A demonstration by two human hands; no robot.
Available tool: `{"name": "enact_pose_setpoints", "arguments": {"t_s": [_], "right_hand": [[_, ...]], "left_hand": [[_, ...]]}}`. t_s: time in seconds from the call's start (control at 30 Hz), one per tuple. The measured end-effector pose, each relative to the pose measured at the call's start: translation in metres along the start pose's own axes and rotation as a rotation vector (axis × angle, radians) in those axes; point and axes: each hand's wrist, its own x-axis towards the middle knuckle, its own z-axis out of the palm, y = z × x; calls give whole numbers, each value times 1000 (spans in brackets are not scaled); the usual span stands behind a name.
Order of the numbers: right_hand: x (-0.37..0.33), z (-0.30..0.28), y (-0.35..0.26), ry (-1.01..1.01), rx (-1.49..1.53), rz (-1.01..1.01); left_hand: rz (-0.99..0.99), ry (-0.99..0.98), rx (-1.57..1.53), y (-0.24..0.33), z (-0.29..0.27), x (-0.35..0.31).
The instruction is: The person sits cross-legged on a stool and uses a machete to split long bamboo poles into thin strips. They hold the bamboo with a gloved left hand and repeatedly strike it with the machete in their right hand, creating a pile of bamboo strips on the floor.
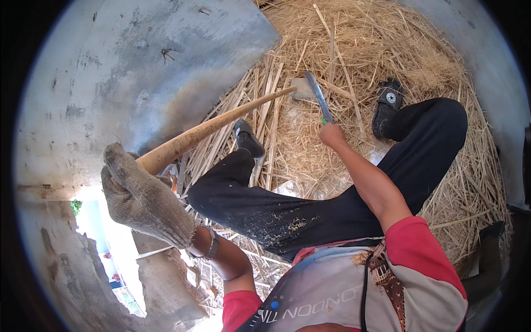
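My left hand (145, 202), in a knitted work glove, is closed round the thick near end of a pale wooden or bamboo pole (221, 123). The pole slants away to the right, and its far end lies at a small pale block (302, 89). My bare right hand (332, 135) grips a long-bladed knife (319, 97); a bit of green handle shows above the fist. The blade points away from me, slightly curved, its middle close by the block and the pole's tip. Whether the blade touches either one, I cannot tell.
Shavings and split strips (365, 33) cover the ground. My legs (332, 216), in black trousers, are spread, with dark shoes (387, 102) on either side of the block. A grey sheet panel (166, 66) stands at the left, above a broken gap (110, 249) letting in daylight.
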Motion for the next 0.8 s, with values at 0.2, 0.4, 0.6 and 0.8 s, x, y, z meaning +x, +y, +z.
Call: {"name": "enact_pose_setpoints", "arguments": {"t_s": [0.2, 0.4, 0.6, 0.8], "right_hand": [[-49, -47, -91, -30, 511, -260], [-28, -21, -129, 73, 293, -440], [37, -10, -38, -58, -183, -35], [3, -17, -67, 247, 304, -401]], "left_hand": [[-44, 29, -17, -10, 2, 4], [-58, 64, 22, -10, 4, 6], [-97, 93, 38, -8, 10, 8], [-144, 172, 14, -29, 13, 19]]}}
